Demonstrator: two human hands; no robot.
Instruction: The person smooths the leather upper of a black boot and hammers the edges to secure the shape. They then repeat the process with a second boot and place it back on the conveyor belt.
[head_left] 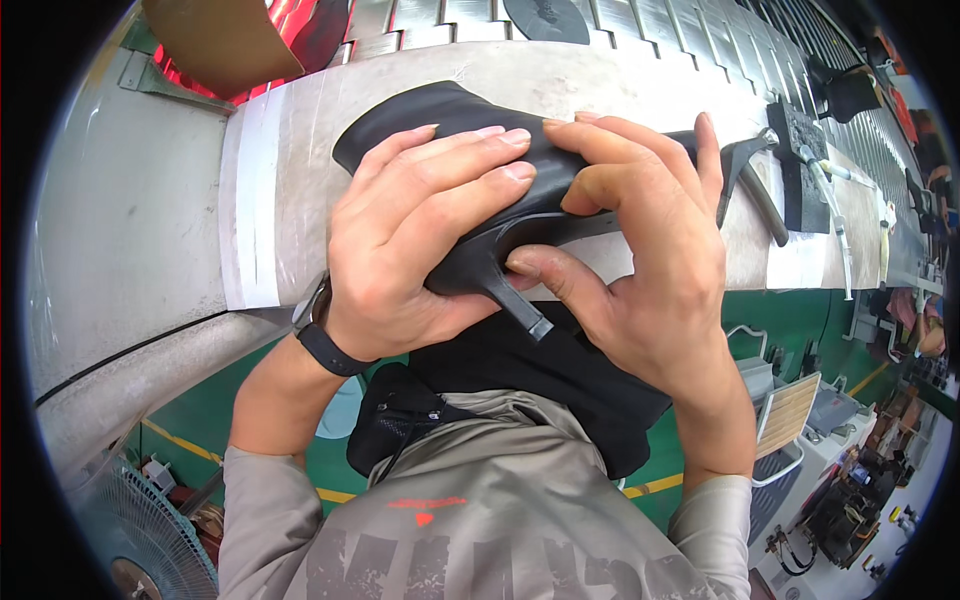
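A black high-heeled boot point(540, 180) lies on its side over the near edge of the worktable, between my two hands. Its shaft opening points to the upper left, and the slim heel point(520, 305) juts down toward me. My left hand point(390, 230) wraps the back part of the boot, fingers flat across the shaft and thumb below by the heel. My right hand point(665, 240) grips the foot part with bent fingers on top; its thumb is beside the heel. The toe is mostly hidden behind my right hand.
Right of the boot, a hammer point(765, 205) lies near a black pad point(803, 180) and clear syringe-like tubes point(842, 225). Beyond the worktable point(300, 180) runs a metal slat conveyor point(450, 22). A tan curved panel point(220, 40) stands far left; a fan point(150, 535) is lower left.
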